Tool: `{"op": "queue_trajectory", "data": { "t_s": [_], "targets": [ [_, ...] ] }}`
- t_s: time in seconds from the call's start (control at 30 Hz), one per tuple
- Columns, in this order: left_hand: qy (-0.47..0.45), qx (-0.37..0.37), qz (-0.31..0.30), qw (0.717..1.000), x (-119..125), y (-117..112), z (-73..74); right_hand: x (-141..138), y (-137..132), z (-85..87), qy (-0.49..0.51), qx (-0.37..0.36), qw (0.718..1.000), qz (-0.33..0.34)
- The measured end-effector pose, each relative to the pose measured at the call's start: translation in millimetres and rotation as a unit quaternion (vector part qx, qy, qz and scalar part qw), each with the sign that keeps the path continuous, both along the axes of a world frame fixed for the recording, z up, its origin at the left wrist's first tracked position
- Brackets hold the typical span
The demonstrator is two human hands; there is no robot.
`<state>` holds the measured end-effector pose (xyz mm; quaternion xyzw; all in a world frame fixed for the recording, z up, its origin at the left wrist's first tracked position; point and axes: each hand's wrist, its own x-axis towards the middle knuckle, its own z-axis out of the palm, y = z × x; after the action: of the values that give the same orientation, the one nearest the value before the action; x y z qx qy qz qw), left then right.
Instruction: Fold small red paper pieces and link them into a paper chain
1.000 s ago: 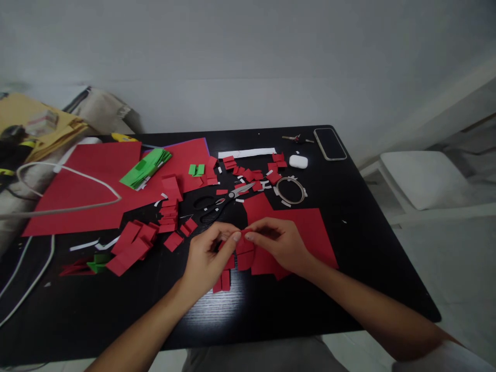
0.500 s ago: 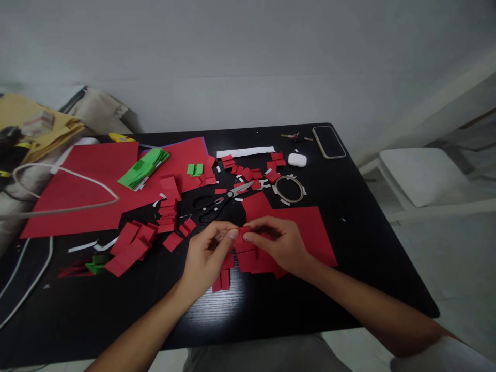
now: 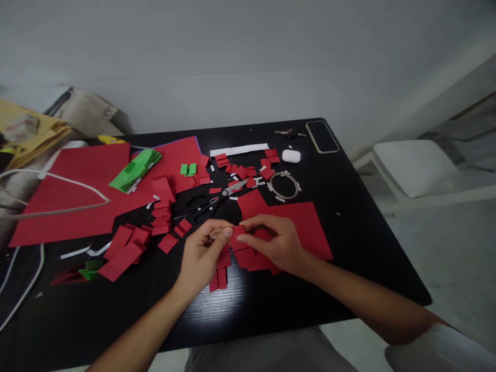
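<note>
Between both hands is a small folded piece of red paper [image 3: 236,237], held above the black table. My left hand [image 3: 203,253] pinches its left edge with thumb and index finger. On the other side, my right hand [image 3: 277,242] grips the right edge with thumb and fingertips. Beneath the hands lie more red pieces, among them a folded one [image 3: 218,279], and a large red sheet [image 3: 306,227] extends to the right. Scissors [image 3: 217,200] with black handles rest just beyond my left hand, blades pointing away to the right.
A roll of tape [image 3: 284,185], a white earbud case [image 3: 291,156], keys [image 3: 291,133] and a phone [image 3: 322,137] lie toward the back right. Folded green paper [image 3: 135,170] sits on red sheets [image 3: 73,196] at left, near a white cable [image 3: 77,175]. A white stool [image 3: 411,168] stands right.
The whole scene has shifted slightly left in view as the camera turned. Both hands keep their hold on the red paper piece, with little visible finger movement.
</note>
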<state>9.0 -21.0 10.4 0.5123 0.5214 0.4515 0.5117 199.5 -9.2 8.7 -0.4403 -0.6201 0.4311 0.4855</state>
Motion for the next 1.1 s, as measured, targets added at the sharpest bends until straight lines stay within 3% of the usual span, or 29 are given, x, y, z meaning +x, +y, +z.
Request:
{"op": "queue_trajectory", "data": {
  "t_s": [0.43, 0.73, 1.1],
  "targets": [
    [0.028, 0.055, -0.01, 0.998, -0.6, -1.3, 0.7, -0.3, 1.5, -5.0, 0.035, -0.052, 0.998, 0.008],
    [0.103, 0.115, -0.006, 0.988, -2.7, -0.8, 0.1, 0.3, 1.7, -5.5, 0.058, -0.093, 0.994, 0.029],
    [0.125, 0.162, -0.027, 0.978, -2.8, -3.5, 3.0, 2.6, 3.3, -0.7, 0.033, -0.067, 0.995, 0.063]
  ]
}}
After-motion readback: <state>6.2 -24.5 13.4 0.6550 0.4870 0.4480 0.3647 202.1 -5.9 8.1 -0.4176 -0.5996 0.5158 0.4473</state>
